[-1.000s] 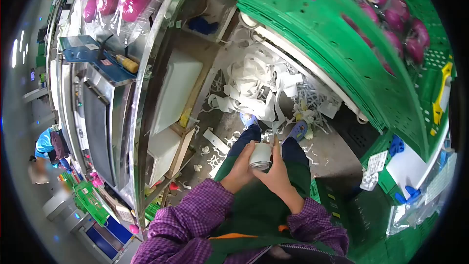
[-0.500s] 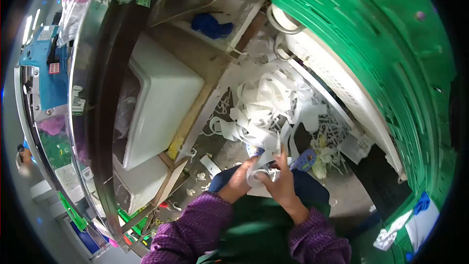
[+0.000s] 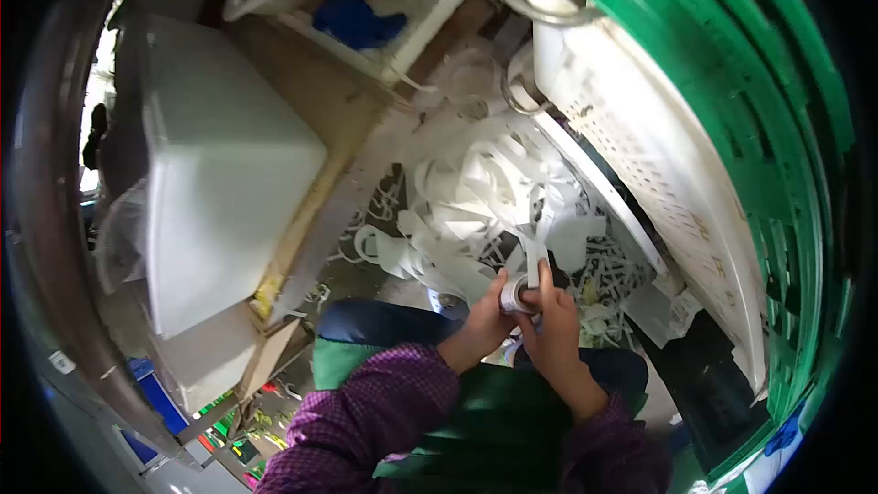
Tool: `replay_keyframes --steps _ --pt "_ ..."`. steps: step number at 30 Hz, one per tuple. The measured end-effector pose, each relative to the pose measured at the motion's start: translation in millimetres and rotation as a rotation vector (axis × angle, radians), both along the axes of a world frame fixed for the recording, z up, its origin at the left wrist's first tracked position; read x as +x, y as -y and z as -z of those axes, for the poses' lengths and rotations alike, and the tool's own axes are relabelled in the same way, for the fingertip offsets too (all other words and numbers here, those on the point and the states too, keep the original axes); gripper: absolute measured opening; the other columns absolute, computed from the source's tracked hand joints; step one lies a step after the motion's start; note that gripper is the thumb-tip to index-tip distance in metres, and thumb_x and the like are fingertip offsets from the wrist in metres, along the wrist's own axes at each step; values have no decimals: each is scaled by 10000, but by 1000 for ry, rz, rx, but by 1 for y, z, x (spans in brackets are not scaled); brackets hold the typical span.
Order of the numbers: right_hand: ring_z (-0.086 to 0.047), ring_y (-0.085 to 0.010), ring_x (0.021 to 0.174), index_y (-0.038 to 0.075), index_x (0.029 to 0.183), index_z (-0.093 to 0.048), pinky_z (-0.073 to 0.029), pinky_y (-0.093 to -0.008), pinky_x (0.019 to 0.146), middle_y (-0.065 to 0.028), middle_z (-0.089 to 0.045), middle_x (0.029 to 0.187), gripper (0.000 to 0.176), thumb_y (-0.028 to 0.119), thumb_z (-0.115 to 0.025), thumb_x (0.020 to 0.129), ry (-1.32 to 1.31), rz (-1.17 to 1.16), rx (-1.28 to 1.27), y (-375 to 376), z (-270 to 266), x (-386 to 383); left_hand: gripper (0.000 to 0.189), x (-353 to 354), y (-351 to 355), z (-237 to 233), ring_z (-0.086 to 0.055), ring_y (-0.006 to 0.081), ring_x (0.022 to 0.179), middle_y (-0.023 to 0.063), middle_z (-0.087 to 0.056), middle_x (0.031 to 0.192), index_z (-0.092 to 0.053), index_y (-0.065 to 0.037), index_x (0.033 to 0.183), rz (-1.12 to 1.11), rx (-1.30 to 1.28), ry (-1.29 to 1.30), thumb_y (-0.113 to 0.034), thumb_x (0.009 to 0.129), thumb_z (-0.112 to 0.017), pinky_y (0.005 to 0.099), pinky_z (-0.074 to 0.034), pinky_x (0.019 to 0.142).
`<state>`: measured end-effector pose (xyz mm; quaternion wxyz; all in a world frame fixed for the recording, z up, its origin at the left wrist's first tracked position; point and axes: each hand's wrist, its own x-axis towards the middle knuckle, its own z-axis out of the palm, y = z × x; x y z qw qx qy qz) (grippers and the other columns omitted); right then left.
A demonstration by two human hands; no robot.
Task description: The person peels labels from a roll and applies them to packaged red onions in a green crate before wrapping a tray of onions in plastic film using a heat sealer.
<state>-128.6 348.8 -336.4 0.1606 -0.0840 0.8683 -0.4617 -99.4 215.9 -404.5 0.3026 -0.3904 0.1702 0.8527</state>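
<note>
A small roll of white tape (image 3: pixel 515 294) sits between both hands, low over my knees. My left hand (image 3: pixel 482 327) grips the roll from the left side. My right hand (image 3: pixel 553 327) closes on it from the right, with fingers pinching a white strip (image 3: pixel 533 261) that rises from the roll toward the heap of discarded white strips (image 3: pixel 476 210) on the floor. Purple checked sleeves and a green apron (image 3: pixel 485 421) fill the bottom of the view.
A white bin (image 3: pixel 215 183) on a wooden frame stands at the left, under a metal bench edge. A white perforated crate (image 3: pixel 640 137) and stacked green crates (image 3: pixel 786 110) close off the right. Blue cloth (image 3: pixel 357 18) lies at the top.
My head has dropped lower and closer to the floor; the bench top and pink fruit have left the view. Both hands stayed on the roll, now with a strip pulled upward.
</note>
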Motion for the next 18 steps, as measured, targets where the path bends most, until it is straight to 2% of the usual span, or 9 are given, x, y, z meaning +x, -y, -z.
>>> replay_keyframes --steps 4,7,8,9,11,12,15,16,18 --pt "-622 -313 918 9 1442 -289 -497 -372 786 -161 -621 970 841 -62 -689 706 50 -39 58 -14 18 -13 486 -13 -19 25 -551 211 1087 62 -589 1136 -460 -112 1298 26 1 -63 -470 1013 -296 401 -423 949" --pt "-622 -331 885 9 1452 -260 -500 -385 777 -177 -616 955 856 -61 -682 710 72 -56 169 -20 29 -28 526 -27 -30 33 -545 200 1091 63 -571 1184 -432 -110 1336 83 -100 -25 -494 1010 -280 399 -427 943" --pt "-619 -367 917 16 1465 -226 -487 -390 799 -239 -608 1008 826 -54 -631 749 132 -55 194 -22 27 -35 552 -36 -30 30 -534 203 1113 79 -547 1233 -420 -93 1349 108 -82 -55 -502 1009 -267 412 -425 948" --pt "-619 -367 917 16 1465 -226 -487 -390 799 -239 -608 1008 826 -54 -631 749 127 -61 199 -25 31 -39 552 -45 -23 41 -534 203 1113 79 -547 1233 -420 -93 1349 100 -78 -59 -502 1009 -267 412 -425 948" --pt "-626 -324 1019 4 1479 -170 -479 -343 872 -245 -606 1102 819 -58 -609 790 201 96 -184 -29 38 -47 565 -66 -4 70 -538 236 1131 135 -549 1255 -451 -38 1323 296 -633 -357 -488 988 -390 420 -417 963" --pt "-612 -264 1076 -15 1483 -110 -455 -319 922 -241 -591 1171 833 -64 -604 815 289 117 -282 -27 28 -54 597 -79 6 90 -496 274 1183 166 -504 1302 -424 -25 1341 274 -1031 -451 -487 963 -445 448 -384 995" --pt "-610 -231 1071 -25 1482 -89 -454 -315 921 -217 -598 1160 863 -81 -619 803 242 108 -371 -26 25 -56 786 -125 51 147 -296 381 1343 219 -307 1458 -332 -40 1414 381 -2105 -797 -530 857 -592 522 -258 1085" --pt "-612 -224 1064 -31 1479 -88 -453 -316 922 -209 -600 1160 878 -85 -634 794 257 95 -367 -26 24 -57 786 -132 59 161 -296 381 1343 219 -307 1458 -332 -40 1414 373 -2103 -795 -530 857 -592 522 -258 1085" --pt "-612 -223 1062 -28 1480 -89 -452 -315 922 -205 -606 1152 881 -78 -638 794 270 63 -363 -26 28 -57 922 -133 69 184 -144 462 1377 231 -106 1527 -242 -86 1469 946 -2126 -680 -560 784 -638 605 -191 1080"
